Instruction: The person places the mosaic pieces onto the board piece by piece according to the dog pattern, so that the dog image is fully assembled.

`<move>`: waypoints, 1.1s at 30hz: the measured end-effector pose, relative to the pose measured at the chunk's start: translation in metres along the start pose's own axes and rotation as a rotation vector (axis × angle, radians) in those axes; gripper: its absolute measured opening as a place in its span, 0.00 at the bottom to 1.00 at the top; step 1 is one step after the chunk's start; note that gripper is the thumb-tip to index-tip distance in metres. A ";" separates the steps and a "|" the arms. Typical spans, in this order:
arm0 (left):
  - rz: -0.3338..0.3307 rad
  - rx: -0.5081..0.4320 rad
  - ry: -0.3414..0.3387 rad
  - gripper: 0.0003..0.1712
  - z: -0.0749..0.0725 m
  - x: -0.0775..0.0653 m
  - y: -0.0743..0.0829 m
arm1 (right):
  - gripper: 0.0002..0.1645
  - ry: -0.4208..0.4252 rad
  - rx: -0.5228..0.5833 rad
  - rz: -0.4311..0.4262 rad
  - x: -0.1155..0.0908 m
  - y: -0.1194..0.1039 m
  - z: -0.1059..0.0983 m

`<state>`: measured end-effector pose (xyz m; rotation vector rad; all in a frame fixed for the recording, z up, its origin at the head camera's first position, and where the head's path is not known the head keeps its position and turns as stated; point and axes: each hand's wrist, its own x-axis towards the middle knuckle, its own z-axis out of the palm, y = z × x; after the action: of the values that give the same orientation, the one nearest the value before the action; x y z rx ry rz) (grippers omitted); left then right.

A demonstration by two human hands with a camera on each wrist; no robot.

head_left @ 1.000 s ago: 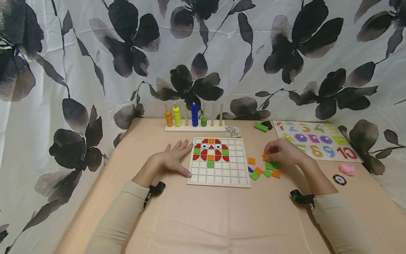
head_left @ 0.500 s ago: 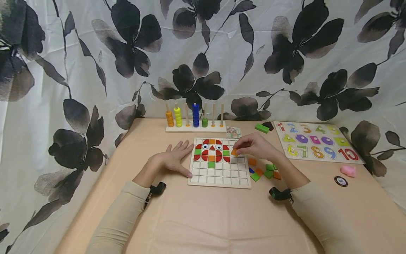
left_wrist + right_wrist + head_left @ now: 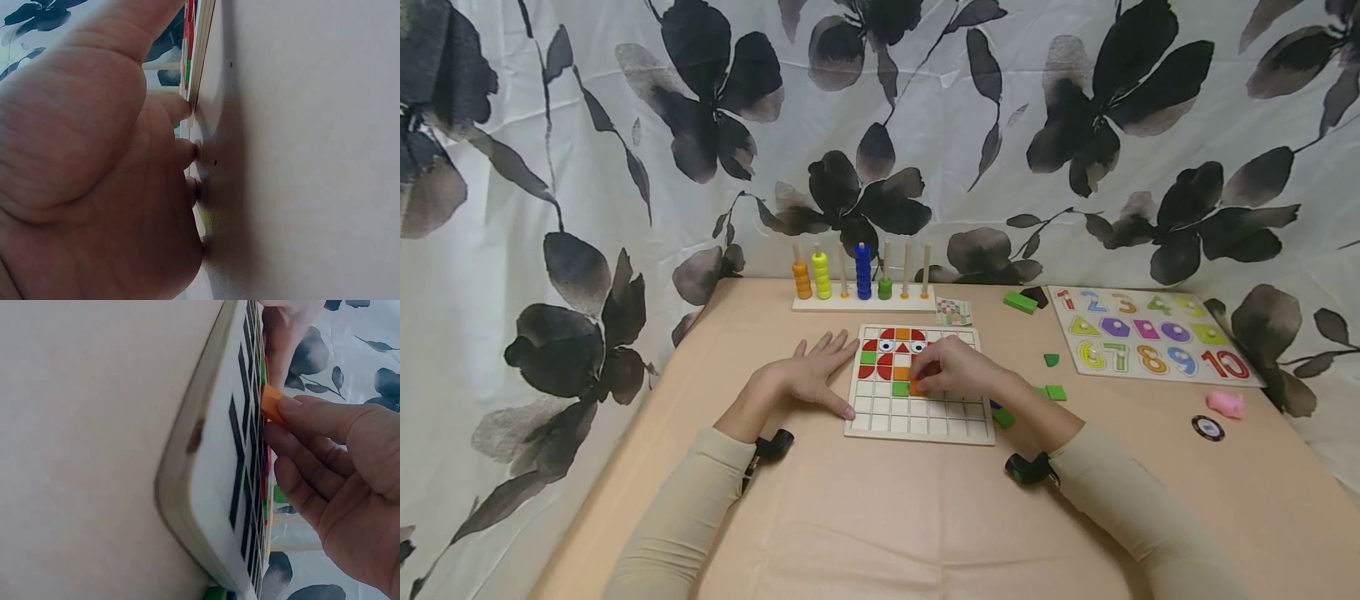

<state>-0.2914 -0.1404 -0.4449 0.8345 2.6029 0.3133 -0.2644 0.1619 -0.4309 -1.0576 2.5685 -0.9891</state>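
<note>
My right hand (image 3: 958, 368) pinches an orange square tile (image 3: 272, 403) between thumb and fingertips, low over the white grid board (image 3: 917, 427). In the head view that tile is just right of a green square tile (image 3: 900, 389) set in the grid. Red, orange and green tiles with two eye tiles (image 3: 886, 346) form a pattern on the board's upper part; the right hand hides some of it. My left hand (image 3: 805, 373) lies with fingers spread at the board's left edge, its thumb tip touching the lower left rim.
Loose green tiles (image 3: 1056, 392) lie right of the board, partly behind the right forearm. A bead-peg stand (image 3: 865, 305) and a small picture card (image 3: 953, 312) are behind it. A number puzzle board (image 3: 1150, 333), pink figure (image 3: 1226, 405) and round black-and-white disc (image 3: 1207, 428) are at right.
My right hand has carried an orange tile from the loose pile leftward onto the board, beside the green tile. The left hand has stayed at the board's edge.
</note>
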 end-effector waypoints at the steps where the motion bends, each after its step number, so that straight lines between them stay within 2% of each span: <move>1: 0.002 -0.001 0.000 0.75 0.000 0.000 0.000 | 0.07 -0.002 -0.009 0.008 0.000 -0.001 0.000; 7: 0.003 0.002 -0.003 0.74 -0.002 0.000 0.000 | 0.09 -0.018 -0.063 0.030 0.000 -0.001 0.002; 14: 0.003 0.005 -0.010 0.74 -0.002 0.001 -0.001 | 0.11 -0.050 -0.174 -0.014 0.001 0.001 0.004; 22: 0.001 -0.002 -0.009 0.75 -0.001 0.000 -0.001 | 0.10 -0.014 -0.141 -0.049 -0.007 0.003 0.001; 25: 0.002 -0.001 -0.009 0.74 -0.001 -0.001 -0.001 | 0.11 0.035 -0.109 -0.051 -0.020 0.008 -0.010; 29: 0.004 0.005 -0.006 0.74 -0.001 -0.001 0.000 | 0.13 0.098 -0.049 0.010 -0.050 0.021 -0.036; 33: 0.005 0.014 -0.009 0.75 -0.001 -0.002 0.000 | 0.13 0.086 0.031 0.086 -0.087 0.040 -0.059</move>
<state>-0.2901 -0.1415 -0.4431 0.8454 2.5982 0.2926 -0.2473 0.2724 -0.4181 -0.9081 2.6331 -1.0712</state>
